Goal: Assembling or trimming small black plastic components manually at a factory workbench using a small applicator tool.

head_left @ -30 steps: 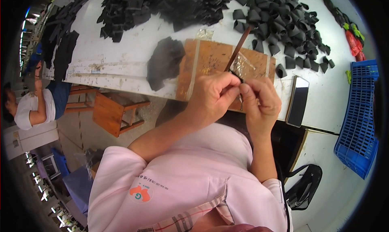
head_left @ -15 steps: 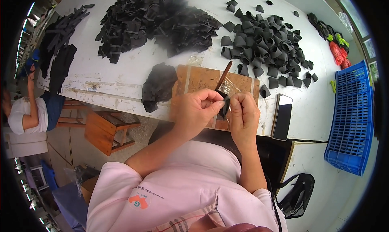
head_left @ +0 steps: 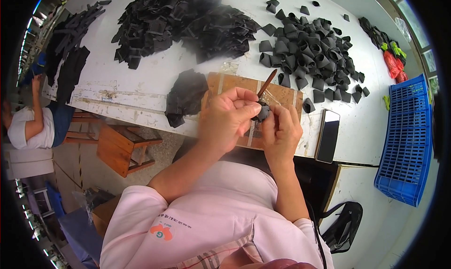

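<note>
Tabletop [head_left: 141, 79], white and scuffed, spreads beneath everything, wide enough for separate heaps. Flat black pieces [head_left: 150, 22] lie in a large mound at the far middle. A blue crate [head_left: 406, 142] of open slats stands at the right, beyond the working area. Curled black pieces [head_left: 305, 48] sit far right, well apart from the flat ones, probably so the two kinds do not mix. Long black strips [head_left: 70, 76] keep to the left. A brown board [head_left: 239, 82] lies at the near edge below the hands, perhaps to spare the surface. Just left of it, a low black heap [head_left: 185, 97] is within easy reach.

The left hand [head_left: 228, 116] pinches between thumb and forefinger; the right hand [head_left: 282, 133] closes its fingertips from the other side. A phone [head_left: 328, 135] rests right of the board, apparently out of the way. A brown stick [head_left: 267, 83] slants up beyond the fingers; I cannot tell what supports it. Smallest, the black piece [head_left: 261, 111] sits between both hands above the board, gripped by fingertips, likely because it is so small.
</note>
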The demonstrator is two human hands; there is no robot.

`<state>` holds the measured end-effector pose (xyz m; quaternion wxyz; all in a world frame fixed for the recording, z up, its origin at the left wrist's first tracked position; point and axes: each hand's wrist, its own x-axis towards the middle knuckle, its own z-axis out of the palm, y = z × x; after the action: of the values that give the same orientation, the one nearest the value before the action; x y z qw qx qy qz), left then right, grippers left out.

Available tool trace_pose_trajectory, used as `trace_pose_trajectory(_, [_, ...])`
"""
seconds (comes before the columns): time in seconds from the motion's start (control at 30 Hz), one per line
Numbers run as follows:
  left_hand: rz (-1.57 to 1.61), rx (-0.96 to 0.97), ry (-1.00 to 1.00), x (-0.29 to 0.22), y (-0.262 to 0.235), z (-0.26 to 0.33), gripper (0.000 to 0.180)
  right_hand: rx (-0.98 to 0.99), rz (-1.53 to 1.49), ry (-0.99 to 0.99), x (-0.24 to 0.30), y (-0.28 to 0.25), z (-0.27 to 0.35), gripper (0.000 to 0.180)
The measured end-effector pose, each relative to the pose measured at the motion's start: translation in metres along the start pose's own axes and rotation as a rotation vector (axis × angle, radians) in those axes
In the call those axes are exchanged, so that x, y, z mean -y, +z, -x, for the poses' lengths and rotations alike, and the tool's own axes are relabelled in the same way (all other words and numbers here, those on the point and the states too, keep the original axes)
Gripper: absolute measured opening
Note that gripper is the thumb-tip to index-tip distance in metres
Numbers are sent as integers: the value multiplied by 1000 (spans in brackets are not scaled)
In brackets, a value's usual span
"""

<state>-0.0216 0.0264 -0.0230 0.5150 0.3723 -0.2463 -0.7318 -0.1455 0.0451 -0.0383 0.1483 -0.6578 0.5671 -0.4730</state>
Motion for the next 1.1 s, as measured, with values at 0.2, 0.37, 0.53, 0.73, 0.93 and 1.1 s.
trace_pose_trajectory(0.2, [-121, 115, 86, -1, -2, 9, 18, 227, -1192, 776, 2, -11, -5, 4])
trace_pose_trajectory(0.37, [-885, -168, 718, 2, 8, 12, 14, 293, -1485, 874, 10, -13, -15, 9])
trace_pose_trajectory(0.53, [-156, 55, 179, -25, 7, 6, 10, 412, -996, 612, 21, -25, -39, 24])
trace_pose_trajectory(0.73, [750, 486, -255, -47, -2, -18, 17, 540, -1060, 462, 27, -19, -90, 25])
trace_pose_trajectory(0.93, [599, 269, -251, -40, -1, -15, 5, 509, -1058, 452, 14, -13, -79, 28])
trace_pose_trajectory(1.1, [334, 332, -77, -34, -4, -14, 13, 532, -1045, 417, 6, -9, -77, 28])
